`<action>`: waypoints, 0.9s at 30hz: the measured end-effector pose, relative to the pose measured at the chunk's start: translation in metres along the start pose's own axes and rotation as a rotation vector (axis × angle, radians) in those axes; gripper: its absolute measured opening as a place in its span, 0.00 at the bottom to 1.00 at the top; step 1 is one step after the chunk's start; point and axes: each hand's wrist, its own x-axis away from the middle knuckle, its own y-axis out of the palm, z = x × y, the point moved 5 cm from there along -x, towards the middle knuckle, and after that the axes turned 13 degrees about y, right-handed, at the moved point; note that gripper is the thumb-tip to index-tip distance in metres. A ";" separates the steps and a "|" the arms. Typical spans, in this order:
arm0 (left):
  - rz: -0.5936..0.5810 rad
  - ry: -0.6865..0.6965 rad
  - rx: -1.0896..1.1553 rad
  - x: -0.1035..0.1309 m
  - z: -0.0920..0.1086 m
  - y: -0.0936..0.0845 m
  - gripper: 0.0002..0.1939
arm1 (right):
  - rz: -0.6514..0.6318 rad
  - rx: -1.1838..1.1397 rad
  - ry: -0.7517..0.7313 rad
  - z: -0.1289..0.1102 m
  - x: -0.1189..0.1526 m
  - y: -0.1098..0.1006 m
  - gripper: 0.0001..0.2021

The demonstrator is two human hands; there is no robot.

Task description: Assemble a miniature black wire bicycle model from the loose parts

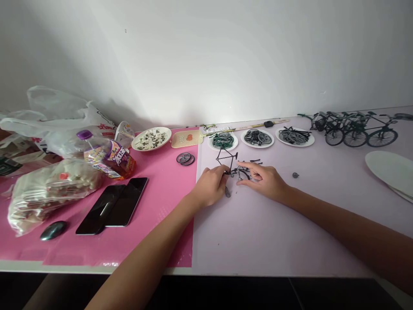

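My left hand (211, 185) is closed on a dark miniature bicycle frame (226, 157), which stands tilted above the table. My right hand (266, 180) is beside it, with thumb and forefinger bent round the two ends of a small grey bicycle part (239, 173) at the frame's lower side. Its exact kind is too small to tell. Below my left fingertips lies a dark grey piece (227, 192), partly covered. Several thin black parts (256, 161) lie just behind my right hand. A small round grey part (295, 175) rests to its right.
Along the wall stand plates with green parts (222, 141), wheels (257, 137) and black parts (295, 136), then assembled bicycles (355, 131). Two loose wheels (185, 159) lie on pink sheeting. Leftward are phones (127, 202), a drink bottle (108, 157) and bags (53, 189). White plates (392, 172) are at right.
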 end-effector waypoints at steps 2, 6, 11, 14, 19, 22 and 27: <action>0.005 0.007 0.008 0.000 0.000 0.000 0.14 | 0.004 0.005 -0.006 -0.001 0.000 0.000 0.25; 0.014 0.000 0.046 -0.001 0.002 -0.001 0.13 | -0.009 0.028 -0.017 -0.002 0.000 0.000 0.23; 0.028 0.034 0.133 -0.001 0.005 -0.001 0.14 | 0.027 0.086 -0.091 -0.012 0.004 -0.001 0.21; 0.051 0.051 0.113 0.000 0.005 -0.002 0.15 | 0.096 0.126 -0.146 -0.021 0.007 -0.002 0.20; 0.066 0.040 0.091 -0.002 0.002 0.003 0.20 | 0.142 0.175 -0.273 -0.035 0.010 -0.001 0.21; 0.078 0.020 0.105 -0.002 0.001 0.006 0.19 | 0.172 0.205 -0.310 -0.039 0.011 -0.001 0.23; 0.076 0.022 0.138 -0.002 0.001 0.009 0.19 | 0.187 0.259 -0.371 -0.042 0.011 -0.001 0.26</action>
